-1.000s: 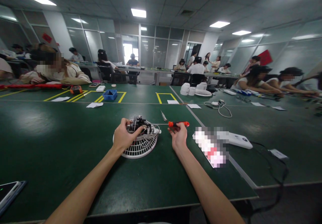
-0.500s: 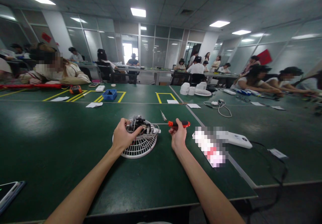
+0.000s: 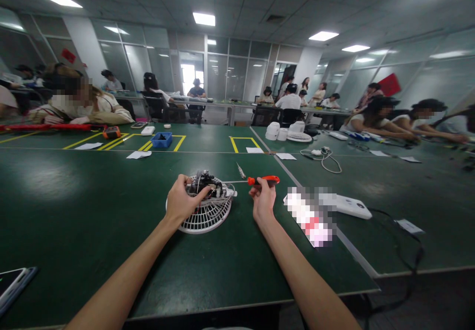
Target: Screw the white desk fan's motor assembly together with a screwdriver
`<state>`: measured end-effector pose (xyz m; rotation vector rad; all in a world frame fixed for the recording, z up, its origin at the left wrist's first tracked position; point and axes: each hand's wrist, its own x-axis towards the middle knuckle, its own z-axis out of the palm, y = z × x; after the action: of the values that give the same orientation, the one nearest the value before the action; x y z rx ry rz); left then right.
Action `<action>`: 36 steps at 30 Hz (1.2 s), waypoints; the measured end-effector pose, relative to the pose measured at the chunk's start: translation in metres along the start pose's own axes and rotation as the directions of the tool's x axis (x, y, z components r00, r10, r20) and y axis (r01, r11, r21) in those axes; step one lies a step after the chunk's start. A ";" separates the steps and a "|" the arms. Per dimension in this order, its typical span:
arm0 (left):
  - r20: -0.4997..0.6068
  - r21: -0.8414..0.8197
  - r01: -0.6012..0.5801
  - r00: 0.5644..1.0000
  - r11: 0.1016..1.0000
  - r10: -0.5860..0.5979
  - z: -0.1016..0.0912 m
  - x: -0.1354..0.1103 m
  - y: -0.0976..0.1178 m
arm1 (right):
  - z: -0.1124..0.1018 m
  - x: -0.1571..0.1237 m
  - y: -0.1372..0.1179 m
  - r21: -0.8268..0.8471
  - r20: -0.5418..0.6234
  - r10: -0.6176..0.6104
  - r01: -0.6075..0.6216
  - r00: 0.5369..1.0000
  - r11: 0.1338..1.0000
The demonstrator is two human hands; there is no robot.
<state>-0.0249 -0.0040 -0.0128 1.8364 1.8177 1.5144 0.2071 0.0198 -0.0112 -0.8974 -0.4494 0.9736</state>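
A small fan lies dismantled on the green table: its white round grille (image 3: 206,216) is flat, with the dark motor and wiring assembly (image 3: 208,185) on top. My left hand (image 3: 181,200) is closed on the left side of that assembly, thumb across it. My right hand (image 3: 264,199) grips a screwdriver (image 3: 264,180) by its red handle. The thin shaft runs left, level, toward the motor assembly. A second small screwdriver (image 3: 241,170) lies loose on the table just behind.
A white power bank (image 3: 349,206) with a black cable lies to the right, beside a blurred white and pink item. A phone (image 3: 13,283) rests at the near left edge. Farther back are a blue tray (image 3: 162,139), white fan parts (image 3: 293,132) and people seated at tables.
My right hand and the red screwdriver have shifted very slightly up; the left hand keeps its hold on the motor assembly.
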 end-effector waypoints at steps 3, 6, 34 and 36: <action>0.006 0.003 -0.001 1.000 1.000 0.001 0.000 0.000 -0.001 | 0.000 -0.001 -0.001 -0.006 -0.004 -0.005 0.005 1.000 1.000; 0.006 0.004 0.004 1.000 1.000 -0.004 0.001 0.000 -0.002 | 0.000 -0.001 -0.002 -0.006 0.002 -0.005 0.005 1.000 1.000; 0.020 -0.009 0.022 1.000 1.000 -0.022 -0.002 0.000 0.003 | -0.001 0.003 -0.001 0.079 0.030 0.051 -0.053 0.998 0.995; 0.020 -0.008 0.017 1.000 1.000 -0.017 -0.002 -0.001 0.003 | 0.000 0.003 -0.002 0.052 0.024 0.030 -0.031 0.999 0.998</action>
<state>-0.0243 -0.0064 -0.0099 1.8210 1.8115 1.4896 0.2095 0.0217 -0.0103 -0.8483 -0.4289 1.0205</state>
